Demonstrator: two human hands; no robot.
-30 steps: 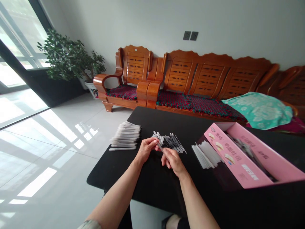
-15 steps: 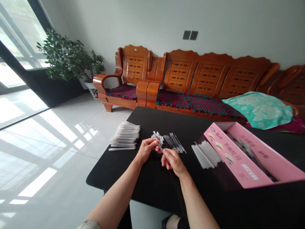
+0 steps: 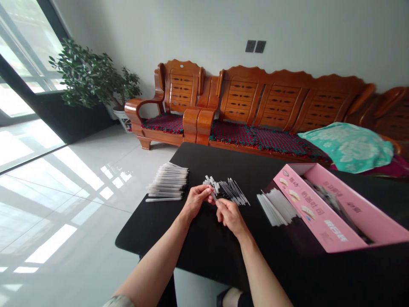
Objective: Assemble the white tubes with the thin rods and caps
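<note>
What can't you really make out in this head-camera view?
From the head view:
The white piece between the left hand and right hand: fingers hide most of it.
The contents of the pink box: partly hidden by its wall, too small to identify.
The wooden sofa: its right end is cut off by the picture edge.

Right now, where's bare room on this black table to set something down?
Bare black tabletop lies before the white stick bundle, beside your left hand. Another patch lies behind the dark-tipped stick pile, beside the pink cardboard box. Crowded around your right hand.

The head-worn view looks forward and down over the black table [image 3: 153, 230] toward the wooden sofa [image 3: 277, 98].
</note>
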